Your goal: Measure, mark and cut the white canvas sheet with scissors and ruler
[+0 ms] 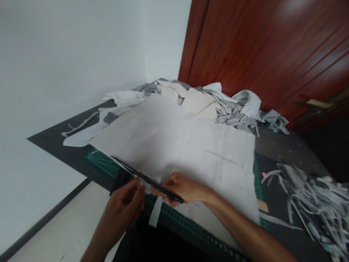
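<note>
A large white fabric sheet (pixel 169 134) lies spread over the table, its near edge by both hands. My right hand (pixel 182 187) is closed on a pair of long dark scissors (pixel 147 178), whose blades point to the left along the near edge. My left hand (pixel 127 202) is closed just left of the scissors' middle, its thumb and fingers pinched at the fabric edge; what lies between the fingertips is mostly hidden. A narrow white strip (pixel 156 211) hangs below the scissors at the table's front.
A green cutting mat (pixel 102 163) shows beneath the sheet. Grey and cream scraps (pixel 197 100) are heaped along the back. Many thin fabric strips (pixel 316 207) pile up at the right. A white wall (pixel 73 47) and a red-brown wooden door (pixel 253 47) border the table (pixel 51 136).
</note>
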